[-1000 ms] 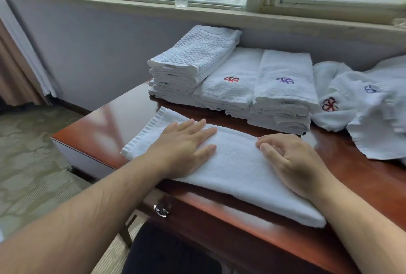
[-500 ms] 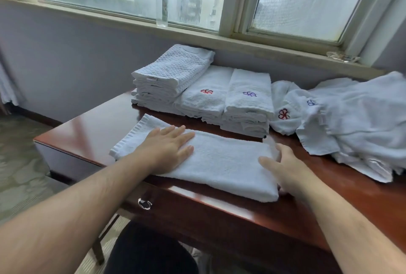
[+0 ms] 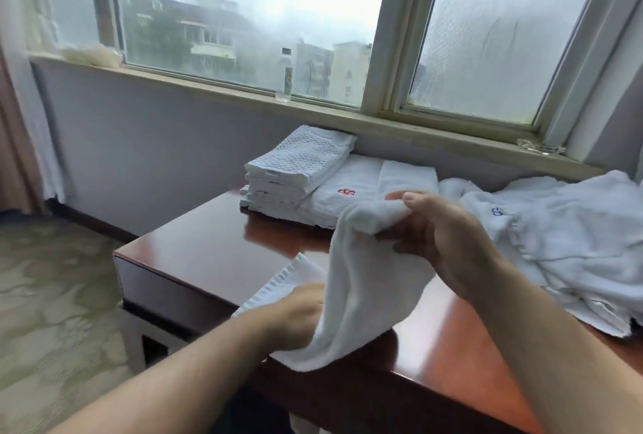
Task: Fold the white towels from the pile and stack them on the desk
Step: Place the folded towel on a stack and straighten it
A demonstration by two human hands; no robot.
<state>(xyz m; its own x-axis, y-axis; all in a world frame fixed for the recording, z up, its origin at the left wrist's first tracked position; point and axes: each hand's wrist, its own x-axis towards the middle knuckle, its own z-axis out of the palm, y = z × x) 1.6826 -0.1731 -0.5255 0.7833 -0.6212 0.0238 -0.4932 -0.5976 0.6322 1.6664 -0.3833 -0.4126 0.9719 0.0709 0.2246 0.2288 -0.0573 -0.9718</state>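
- Right hand (image 3: 442,235) grip was pinching one end of the towel (image 3: 365,280), thumb on top, fingers curled under, end lifted well above the worktop (image 3: 208,245)
- Left hand (image 3: 295,315) lay low on the towel's other end near the worktop's front edge, partly hidden by the hanging cloth; could not tell if its fingers were flat or curled
- Towel hung as a slope from the raised right grip down and left to the pinned end, so its long axis ran right-high to left-low; ribbed hem (image 3: 278,284) showed just beyond the left hand
- Judgement: next move turned on carrying the lifted end leftward over the pinned end to halve the towel; right hand was the mover, left the anchor
- Folded stack (image 3: 299,169) sat at the back of the worktop beyond both hands, with a lower stack (image 3: 348,197) touching it on its right
- Unfolded pile (image 3: 574,242) lay to the right, near the right forearm
- Bottle (image 3: 284,75) stood on the sill (image 3: 208,89), well apart
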